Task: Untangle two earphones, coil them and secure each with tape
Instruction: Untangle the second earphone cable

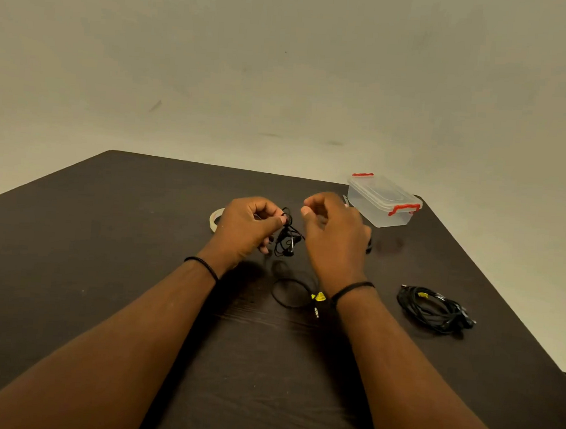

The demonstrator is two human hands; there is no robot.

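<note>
Pinching the tangled black earphone (287, 234) above the table (139, 237), the left hand (244, 228) works while the right hand (332, 231) hovers curled, seemingly empty; the second earphone (434, 308) looks bundled at right, and the tape roll (215, 219) appears unused.

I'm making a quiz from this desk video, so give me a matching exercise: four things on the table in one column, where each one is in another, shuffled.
Things:
1 tape roll
2 clear box
3 coiled earphone
4 tangled earphone

Places:
A far right corner of the table
B pinched in the left hand
C partly hidden behind the left hand
D on the table right of the right forearm

Pairs: 1-C, 2-A, 3-D, 4-B
</note>
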